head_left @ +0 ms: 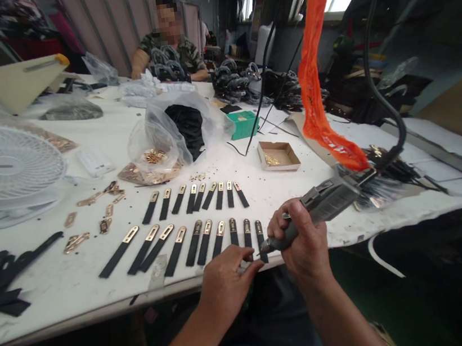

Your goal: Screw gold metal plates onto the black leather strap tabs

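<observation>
My right hand (305, 237) is wrapped round a grey electric screwdriver (330, 199), its tip pointing left and down at the table's front edge. Just left of that tip, thumb and fingertips of my left hand (230, 278) come together in a pinch; what they hold, if anything, is too small to make out. Behind the tip lies a black strap with a gold metal end (259, 231). Several similar straps (183, 247) run leftward in a front row, and a shorter back row of straps (183, 199) lies beyond.
A small cardboard box (280, 158) holds tiny gold pieces. Loose gold plates (108, 209), plastic bags (159, 143), a white fan (4, 166) and black straps (2, 277) occupy the left. An orange-wrapped cable (313, 88) hangs at right. Another person (173, 39) sits across the table.
</observation>
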The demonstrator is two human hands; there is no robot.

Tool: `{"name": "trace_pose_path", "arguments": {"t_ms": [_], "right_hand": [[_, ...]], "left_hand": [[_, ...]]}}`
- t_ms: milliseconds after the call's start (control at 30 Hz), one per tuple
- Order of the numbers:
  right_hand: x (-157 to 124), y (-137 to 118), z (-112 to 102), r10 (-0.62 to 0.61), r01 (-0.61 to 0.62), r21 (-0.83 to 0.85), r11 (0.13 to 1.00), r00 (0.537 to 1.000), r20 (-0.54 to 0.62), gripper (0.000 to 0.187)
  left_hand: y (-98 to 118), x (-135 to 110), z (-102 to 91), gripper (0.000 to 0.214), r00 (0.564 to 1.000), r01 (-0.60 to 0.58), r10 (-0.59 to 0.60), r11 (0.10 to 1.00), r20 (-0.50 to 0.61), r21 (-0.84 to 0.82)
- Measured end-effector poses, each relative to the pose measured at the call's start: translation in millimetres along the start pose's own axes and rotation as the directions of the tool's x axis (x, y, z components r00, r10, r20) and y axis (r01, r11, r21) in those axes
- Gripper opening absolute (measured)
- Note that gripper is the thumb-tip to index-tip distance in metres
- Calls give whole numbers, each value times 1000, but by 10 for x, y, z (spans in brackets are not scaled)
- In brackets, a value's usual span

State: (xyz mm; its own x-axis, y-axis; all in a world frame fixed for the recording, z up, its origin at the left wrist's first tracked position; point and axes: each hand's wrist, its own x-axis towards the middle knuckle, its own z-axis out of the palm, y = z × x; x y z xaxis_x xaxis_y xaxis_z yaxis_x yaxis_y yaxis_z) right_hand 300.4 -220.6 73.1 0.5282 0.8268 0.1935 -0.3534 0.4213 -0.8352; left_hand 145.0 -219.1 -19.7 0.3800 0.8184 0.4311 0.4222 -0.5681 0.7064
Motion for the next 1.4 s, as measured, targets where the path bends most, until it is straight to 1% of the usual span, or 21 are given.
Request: {"name": "trace_pose_path", "arguments": {"t_ms": [100,167,233,300,400,467,567,633,767,967,1167,1267,1400], "right_hand": [[82,-16,-46,-37,37,-35,999,999,-2,38],[157,-1,-91,-69,68,-89,994,998,-7,37],[235,44,-137,-99,95,-154,983,995,-17,37],[302,114,-173,-115,108,-200,974,993,-23,36],[372,232,-210,-107,98,-234,967,994,-29,36],[401,301,-232,-94,82,-257,963,995,-36,35],[430,379,-269,-74,58,-278,959,996,-49,34],[445,419,-292,-61,44,-284,958,997,-51,33],[466,480,-314,-36,22,-286,958,998,-44,33],[481,535,-310,-2,-5,-281,960,1000,-25,34],[489,568,-325,2,-5,-291,957,1000,-8,34],[498,560,-340,30,-22,-340,940,999,20,33],[508,532,-338,62,-12,-439,899,993,101,35]], "left_hand": [[11,47,-25,13,993,-120,117,981,28,151],[41,102,-41,12,980,-194,178,954,91,227],[82,164,-44,16,961,-253,211,931,178,264],[124,224,-32,21,940,-289,214,913,265,288],[164,296,5,32,906,-311,178,895,385,320],[173,335,32,36,883,-323,157,888,443,328],[169,382,61,35,852,-343,148,883,503,320],[164,406,71,34,842,-343,141,885,520,316],[158,437,81,31,841,-330,126,891,527,313],[158,463,96,23,843,-322,126,897,522,303],[130,463,116,23,851,-314,139,907,507,279],[102,456,137,25,854,-313,153,914,497,256],[85,462,153,29,847,-309,154,921,508,237]]}}
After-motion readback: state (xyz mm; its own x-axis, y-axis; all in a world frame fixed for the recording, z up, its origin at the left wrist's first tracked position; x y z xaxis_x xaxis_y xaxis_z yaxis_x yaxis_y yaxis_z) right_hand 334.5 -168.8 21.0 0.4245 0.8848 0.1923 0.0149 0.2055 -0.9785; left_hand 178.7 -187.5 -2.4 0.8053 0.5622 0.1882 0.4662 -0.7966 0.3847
